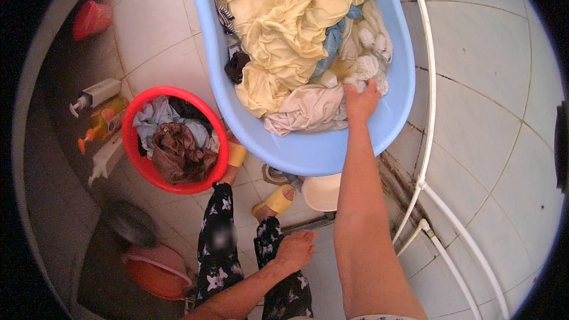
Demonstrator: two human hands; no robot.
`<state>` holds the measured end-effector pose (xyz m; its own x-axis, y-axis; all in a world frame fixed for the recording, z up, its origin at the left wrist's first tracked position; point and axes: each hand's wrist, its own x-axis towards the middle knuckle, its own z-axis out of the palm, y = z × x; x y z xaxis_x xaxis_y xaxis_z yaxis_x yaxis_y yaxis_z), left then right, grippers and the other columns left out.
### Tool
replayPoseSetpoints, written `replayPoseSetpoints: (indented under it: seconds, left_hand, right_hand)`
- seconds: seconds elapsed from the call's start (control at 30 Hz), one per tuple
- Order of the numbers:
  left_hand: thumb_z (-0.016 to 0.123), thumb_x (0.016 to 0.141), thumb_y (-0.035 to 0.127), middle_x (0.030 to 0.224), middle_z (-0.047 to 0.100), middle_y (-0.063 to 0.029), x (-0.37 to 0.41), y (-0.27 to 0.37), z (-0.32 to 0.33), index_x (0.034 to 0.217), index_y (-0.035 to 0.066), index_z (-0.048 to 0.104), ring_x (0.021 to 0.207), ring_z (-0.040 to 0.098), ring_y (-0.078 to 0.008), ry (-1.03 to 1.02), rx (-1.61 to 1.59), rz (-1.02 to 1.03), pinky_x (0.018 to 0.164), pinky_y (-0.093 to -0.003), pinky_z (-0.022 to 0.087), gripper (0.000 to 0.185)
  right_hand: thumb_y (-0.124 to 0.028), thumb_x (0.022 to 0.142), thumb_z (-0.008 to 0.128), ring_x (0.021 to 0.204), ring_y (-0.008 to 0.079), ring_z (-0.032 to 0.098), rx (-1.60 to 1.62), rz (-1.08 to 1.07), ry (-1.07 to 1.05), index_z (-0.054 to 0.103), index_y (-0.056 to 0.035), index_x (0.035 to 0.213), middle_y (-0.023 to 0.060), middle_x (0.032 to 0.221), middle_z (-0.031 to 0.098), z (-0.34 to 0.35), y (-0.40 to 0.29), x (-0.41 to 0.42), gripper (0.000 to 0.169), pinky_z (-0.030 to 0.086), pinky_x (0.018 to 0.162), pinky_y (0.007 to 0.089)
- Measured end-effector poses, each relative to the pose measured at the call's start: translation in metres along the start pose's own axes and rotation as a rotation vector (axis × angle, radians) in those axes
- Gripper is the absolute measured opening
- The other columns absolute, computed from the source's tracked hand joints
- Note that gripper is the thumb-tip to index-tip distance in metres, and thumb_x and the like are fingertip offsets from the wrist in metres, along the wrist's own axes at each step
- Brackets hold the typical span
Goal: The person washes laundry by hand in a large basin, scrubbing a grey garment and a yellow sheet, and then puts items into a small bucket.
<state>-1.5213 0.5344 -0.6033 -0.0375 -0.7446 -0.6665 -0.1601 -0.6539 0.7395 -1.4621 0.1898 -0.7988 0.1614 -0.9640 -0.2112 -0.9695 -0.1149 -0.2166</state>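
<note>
A light blue plastic tub (pixel 289 158) holds wet laundry: a large yellow cloth (pixel 284 35), a blue checked cloth (pixel 331 44), a pale pinkish cloth (pixel 306 109) and white knitted items (pixel 364 67). My right hand (pixel 364 100) reaches into the tub's near right part, its fingers on the whitish cloth beside the pale pinkish one; whether they grip it is hard to tell. Over my knee, my left hand (pixel 297 249) hangs with fingers loosely bent, touching no laundry. To the left, a red round basin (pixel 131 160) holds brown, light blue and dark clothes.
Pump bottles (pixel 104 118) stand on the left, with a red container (pixel 92 20) farther back. Lower left are pink and red basins (pixel 158 271). A cream basin (pixel 321 193) sits under the tub's near edge. White pipes (pixel 429 98) run along the tiled wall at right.
</note>
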Motion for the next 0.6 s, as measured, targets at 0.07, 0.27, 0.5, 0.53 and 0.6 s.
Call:
replayPoseSetpoints:
  seconds: [0.07, 0.27, 0.5, 0.53, 0.6]
  left_hand:
    - [0.056, 0.08, 0.013, 0.104, 0.059, -0.0158, -0.002, -0.002, -0.001, 0.105, 0.002, 0.053, 0.097, 0.058, -0.0353, -0.012, -0.001, -0.036, 0.081, -0.045, 0.048, 0.027]
    - [0.06, 0.078, 0.014, 0.104, 0.06, -0.0202, 0.001, -0.003, 0.0, 0.108, -0.001, 0.054, 0.1, 0.057, -0.0357, -0.067, 0.0, -0.004, 0.087, -0.0452, 0.047, 0.034]
    - [0.052, 0.077, 0.008, 0.094, 0.061, -0.0172, 0.001, -0.003, 0.003, 0.096, 0.002, 0.057, 0.09, 0.06, -0.0351, -0.061, -0.051, -0.095, 0.076, -0.0453, 0.05, 0.02]
    - [0.052, 0.078, 0.007, 0.093, 0.061, -0.017, 0.005, 0.005, -0.012, 0.094, 0.002, 0.057, 0.089, 0.061, -0.035, -0.119, -0.041, -0.103, 0.075, -0.0452, 0.05, 0.019]
    - [0.051, 0.077, 0.007, 0.091, 0.062, -0.0167, 0.007, 0.01, -0.023, 0.091, 0.003, 0.058, 0.086, 0.062, -0.0348, -0.139, -0.06, -0.12, 0.072, -0.045, 0.051, 0.016]
  right_hand:
    - [-0.028, 0.07, 0.071, 0.116, 0.0407, 0.046, 0.028, 0.012, -0.067, 0.044, 0.0, 0.128, 0.0258, 0.125, 0.048, 0.0, -0.001, 0.002, 0.07, 0.039, 0.097, 0.0462]
    - [-0.015, 0.074, 0.063, 0.111, 0.038, 0.049, -0.213, -0.235, -0.177, 0.055, -0.0014, 0.119, 0.0244, 0.117, 0.052, -0.025, -0.013, -0.01, 0.047, 0.039, 0.096, 0.0445]
    - [-0.008, 0.073, 0.063, 0.109, 0.0384, 0.049, 0.142, -0.696, 0.004, 0.058, -0.0023, 0.11, 0.0219, 0.116, 0.052, -0.038, -0.137, -0.127, 0.038, 0.038, 0.095, 0.0475]
    - [-0.008, 0.073, 0.063, 0.109, 0.0385, 0.049, 0.201, -0.696, -0.017, 0.058, -0.0023, 0.108, 0.0216, 0.116, 0.052, -0.034, -0.144, -0.134, 0.037, 0.038, 0.095, 0.0476]
    - [-0.008, 0.073, 0.064, 0.108, 0.0376, 0.049, 0.296, -0.673, -0.056, 0.058, -0.0024, 0.107, 0.02, 0.113, 0.054, -0.026, -0.151, -0.136, 0.035, 0.039, 0.093, 0.0464]
